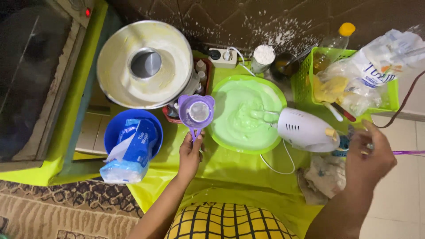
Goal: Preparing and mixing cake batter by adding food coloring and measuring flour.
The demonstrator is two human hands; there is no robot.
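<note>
Head view: left hand (190, 155) pinches the light, stiff purple sieve (196, 111) by its thin handle; right hand (367, 157) fingers curl beside the heavier white mixer (305, 129), grip unclear.

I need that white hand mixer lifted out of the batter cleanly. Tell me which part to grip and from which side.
Grip the white hand mixer around the rear of its body, near the yellow tab, coming from the right. It lies on its side across the rim of the green bowl, beaters sunk in batter on the left, so that end is messy. The right hand is nearest; the left hand holds the purple sieve.
</note>
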